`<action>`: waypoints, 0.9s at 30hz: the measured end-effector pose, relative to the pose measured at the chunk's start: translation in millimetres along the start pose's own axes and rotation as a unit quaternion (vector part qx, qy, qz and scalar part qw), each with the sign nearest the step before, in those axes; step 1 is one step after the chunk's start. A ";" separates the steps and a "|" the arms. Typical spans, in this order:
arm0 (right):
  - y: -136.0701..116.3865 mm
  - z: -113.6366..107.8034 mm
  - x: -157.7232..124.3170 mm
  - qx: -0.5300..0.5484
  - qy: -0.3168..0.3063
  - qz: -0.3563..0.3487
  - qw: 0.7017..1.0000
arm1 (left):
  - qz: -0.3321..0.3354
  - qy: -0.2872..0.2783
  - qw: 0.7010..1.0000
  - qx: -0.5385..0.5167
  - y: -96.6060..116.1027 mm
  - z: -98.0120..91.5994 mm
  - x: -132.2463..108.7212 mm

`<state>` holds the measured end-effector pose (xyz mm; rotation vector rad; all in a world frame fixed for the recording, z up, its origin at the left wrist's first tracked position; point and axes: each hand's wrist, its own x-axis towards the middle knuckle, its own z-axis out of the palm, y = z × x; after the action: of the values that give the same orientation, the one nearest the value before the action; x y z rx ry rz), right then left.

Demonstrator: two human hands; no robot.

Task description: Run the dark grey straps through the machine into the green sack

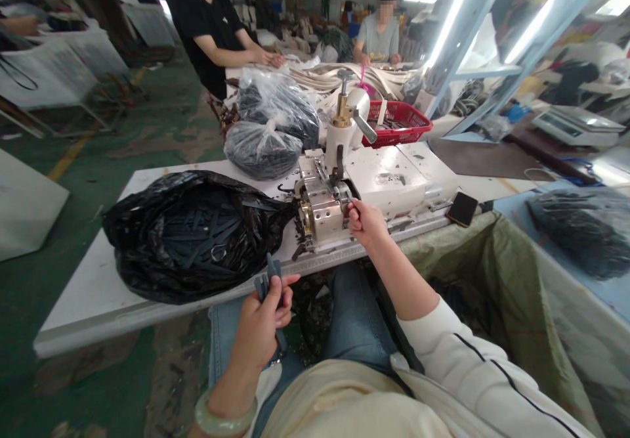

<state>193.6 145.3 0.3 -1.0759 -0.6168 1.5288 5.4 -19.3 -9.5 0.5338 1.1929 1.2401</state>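
Note:
My left hand [268, 313] is closed round several dark blue-grey strips [273, 267], held in front of the table edge with their ends sticking out above and below. My right hand [365, 222] is at the front of a white and metal machine [322, 211], with its fingers pinched. Between them shows the dark end of a strip [355, 204]; its other end is hidden at the machine's working parts. Left of the machine, a black plastic bag [142, 274] lies open on the table, filled with similar strips [197, 228].
Tied clear bags [266, 149] of dark material sit behind the machine, near a red basket [398, 136]. A phone [461, 209] lies at the right table edge, above a green sack [512, 280]. Two people [207, 31] work across the table. A scale [573, 126] stands far right.

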 end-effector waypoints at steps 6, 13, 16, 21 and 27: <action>-5.5 -103.1 -47.9 -0.237 0.274 -0.232 0.903 | -0.065 -0.084 0.993 -0.055 4.9 5.4 -5.2; -6.0 -215.7 -128.3 -0.635 0.393 -0.174 0.642 | -0.153 -0.206 0.962 -0.094 -0.1 13.2 -4.1; 10.9 -150.2 -133.0 -0.469 0.147 -0.141 0.859 | -0.181 -0.241 0.951 -0.074 -5.0 21.2 -5.6; 55.5 -27.4 -126.2 -0.205 -0.226 -0.002 0.952 | -0.219 -0.245 0.944 -0.029 -9.3 20.1 -16.9; 75.7 9.8 -129.4 -0.075 -0.195 0.061 0.976 | -0.050 -0.099 0.987 0.116 -11.1 4.8 -26.4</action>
<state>145.3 4.5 -20.1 -0.9432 -0.9644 1.8432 17.6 -45.5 -6.9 0.7418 1.1860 0.9446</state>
